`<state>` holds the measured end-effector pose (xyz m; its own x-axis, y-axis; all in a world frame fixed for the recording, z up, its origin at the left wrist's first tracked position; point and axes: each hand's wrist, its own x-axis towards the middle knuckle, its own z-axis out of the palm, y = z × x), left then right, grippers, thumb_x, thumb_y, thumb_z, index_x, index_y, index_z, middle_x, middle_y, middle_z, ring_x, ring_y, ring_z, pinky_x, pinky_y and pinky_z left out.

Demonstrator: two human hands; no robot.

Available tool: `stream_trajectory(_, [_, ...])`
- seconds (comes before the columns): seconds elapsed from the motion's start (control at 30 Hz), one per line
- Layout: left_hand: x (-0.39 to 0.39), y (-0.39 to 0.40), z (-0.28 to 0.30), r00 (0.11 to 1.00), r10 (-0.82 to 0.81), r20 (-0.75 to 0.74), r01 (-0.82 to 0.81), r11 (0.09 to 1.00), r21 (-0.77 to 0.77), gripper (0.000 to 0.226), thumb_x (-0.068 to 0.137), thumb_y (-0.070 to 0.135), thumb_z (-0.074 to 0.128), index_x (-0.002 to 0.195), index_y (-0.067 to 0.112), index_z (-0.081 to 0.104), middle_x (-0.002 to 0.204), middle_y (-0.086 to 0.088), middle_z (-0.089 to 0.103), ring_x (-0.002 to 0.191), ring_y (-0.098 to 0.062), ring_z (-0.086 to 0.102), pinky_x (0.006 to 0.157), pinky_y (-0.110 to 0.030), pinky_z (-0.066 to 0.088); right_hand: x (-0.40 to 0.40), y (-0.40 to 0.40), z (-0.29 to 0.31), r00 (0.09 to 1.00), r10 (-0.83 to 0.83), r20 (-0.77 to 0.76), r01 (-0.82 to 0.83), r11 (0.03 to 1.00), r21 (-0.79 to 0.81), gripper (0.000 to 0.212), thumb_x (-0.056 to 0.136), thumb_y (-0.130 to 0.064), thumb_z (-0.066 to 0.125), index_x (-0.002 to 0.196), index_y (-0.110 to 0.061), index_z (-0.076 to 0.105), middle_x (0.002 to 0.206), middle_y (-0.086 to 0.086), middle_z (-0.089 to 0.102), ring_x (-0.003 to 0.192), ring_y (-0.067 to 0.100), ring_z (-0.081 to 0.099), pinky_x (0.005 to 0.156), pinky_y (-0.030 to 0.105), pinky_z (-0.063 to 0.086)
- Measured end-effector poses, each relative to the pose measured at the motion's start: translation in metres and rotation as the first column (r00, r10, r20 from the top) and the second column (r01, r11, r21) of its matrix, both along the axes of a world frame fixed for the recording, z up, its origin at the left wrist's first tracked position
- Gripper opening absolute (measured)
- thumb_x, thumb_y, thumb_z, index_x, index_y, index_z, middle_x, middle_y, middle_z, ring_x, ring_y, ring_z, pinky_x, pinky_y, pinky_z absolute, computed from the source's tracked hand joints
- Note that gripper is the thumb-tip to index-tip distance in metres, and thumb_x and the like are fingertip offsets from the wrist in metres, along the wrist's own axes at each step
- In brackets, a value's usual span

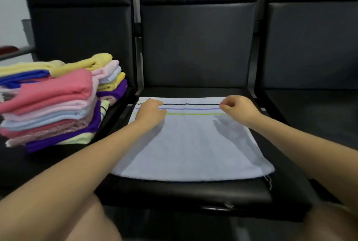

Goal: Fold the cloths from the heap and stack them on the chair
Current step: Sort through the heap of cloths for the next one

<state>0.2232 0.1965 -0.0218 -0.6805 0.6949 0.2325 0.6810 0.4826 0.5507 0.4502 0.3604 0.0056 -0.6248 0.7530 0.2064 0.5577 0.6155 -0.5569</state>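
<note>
A pale blue cloth (189,144) with a black, a purple and a green stripe near its far edge lies flat on the black chair seat (184,192). My left hand (152,112) rests on the cloth's far left corner with curled fingers, seemingly pinching the edge. My right hand (239,108) hovers at the far right corner, thumb and fingers pinched together at the stripes. On the seat to the left stands a stack of folded cloths (56,101) in pink, yellow, blue and purple.
Black padded chair backs (197,43) rise behind the seats. A further black seat (313,113) lies to the right. A loose thread (269,180) hangs off the cloth's near right corner. My knees show at the bottom edge.
</note>
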Motion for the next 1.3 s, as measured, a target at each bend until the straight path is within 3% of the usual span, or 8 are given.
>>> stream_trajectory(0.17, [0.063,-0.044,-0.001,0.961,-0.272,0.053,0.273,0.962,-0.017,0.023,0.082,0.021,0.07,0.106,0.022,0.068,0.089,0.007,0.063,0.074,-0.008,0.055,0.074,-0.025,0.045,0.031,-0.093,0.005,0.924,0.347,0.16,-0.359,0.932,0.052,0.037,0.092,-0.046,0.058,0.076,-0.013,0.062,0.067,-0.002,0.059,0.065,0.015,0.052,0.064,0.032,0.041])
stream_trajectory(0.3, [0.089,-0.081,0.005,0.893,-0.442,0.082,0.448,0.889,-0.092,0.006,0.079,0.024,0.074,0.084,0.025,0.07,0.07,0.01,0.061,0.06,0.001,0.053,0.061,-0.017,0.04,0.053,-0.122,-0.002,0.69,0.575,0.439,-0.633,0.774,-0.019,0.031,0.079,-0.052,0.071,0.095,-0.029,0.059,0.088,-0.009,0.057,0.084,0.012,0.055,0.076,0.027,0.046])
stream_trajectory(0.57, [0.089,-0.119,-0.009,0.8,-0.589,-0.118,0.546,0.794,-0.266,0.051,0.075,0.067,0.053,0.103,0.027,0.066,0.1,0.008,0.057,0.097,-0.008,0.05,0.086,-0.024,0.043,0.05,-0.114,-0.012,0.861,0.436,0.262,-0.487,0.856,0.174,0.014,0.098,-0.027,0.049,0.094,-0.014,0.053,0.091,0.002,0.061,0.083,0.022,0.054,0.075,0.033,0.04])
stream_trajectory(0.63, [0.087,-0.117,-0.009,0.809,-0.558,-0.184,0.509,0.823,-0.253,0.039,0.082,0.051,0.051,0.101,0.02,0.064,0.099,0.003,0.059,0.099,-0.016,0.053,0.083,-0.031,0.044,0.048,-0.111,-0.011,0.88,0.444,0.167,-0.468,0.871,0.152,0.013,0.096,-0.03,0.053,0.088,-0.022,0.047,0.085,-0.003,0.058,0.077,0.019,0.053,0.072,0.033,0.042])
stream_trajectory(0.8, [0.066,-0.121,0.002,0.886,-0.385,-0.258,0.383,0.922,-0.058,0.014,0.093,0.032,0.058,0.098,0.02,0.063,0.082,0.008,0.059,0.086,-0.021,0.059,0.069,-0.032,0.04,0.053,-0.099,-0.011,0.795,0.414,0.444,-0.502,0.859,0.099,0.01,0.09,-0.027,0.062,0.095,-0.019,0.061,0.095,-0.005,0.059,0.091,0.014,0.054,0.083,0.032,0.044])
stream_trajectory(0.97, [0.022,-0.137,0.002,0.862,-0.468,-0.194,0.413,0.871,-0.266,0.056,0.074,0.069,0.047,0.07,0.015,0.059,0.061,0.003,0.05,0.066,-0.013,0.049,0.065,-0.033,0.039,0.081,-0.058,-0.005,0.941,0.271,0.205,-0.287,0.956,0.053,0.03,0.093,-0.02,0.057,0.072,0.0,0.052,0.063,0.002,0.047,0.064,0.016,0.044,0.064,0.034,0.038])
stream_trajectory(1.17, [-0.006,-0.161,0.004,0.93,-0.369,-0.012,0.368,0.93,-0.014,0.014,0.089,0.023,0.068,0.079,0.013,0.07,0.08,-0.002,0.065,0.071,0.001,0.054,0.069,-0.017,0.039,0.118,-0.045,-0.008,0.97,0.14,-0.197,-0.187,0.951,-0.247,0.03,0.098,-0.021,0.055,0.096,0.005,0.067,0.079,0.019,0.062,0.081,0.015,0.055,0.078,0.034,0.044])
stream_trajectory(1.3, [0.009,-0.169,0.007,0.93,-0.354,0.104,0.342,0.933,0.113,0.048,0.086,0.038,0.047,0.091,-0.008,0.061,0.072,-0.007,0.051,0.065,0.001,0.043,0.062,-0.018,0.034,0.125,-0.054,-0.003,0.955,0.082,-0.286,-0.199,0.89,-0.41,0.022,0.099,-0.018,0.051,0.106,-0.011,0.07,0.093,0.003,0.073,0.084,0.013,0.066,0.077,0.022,0.054])
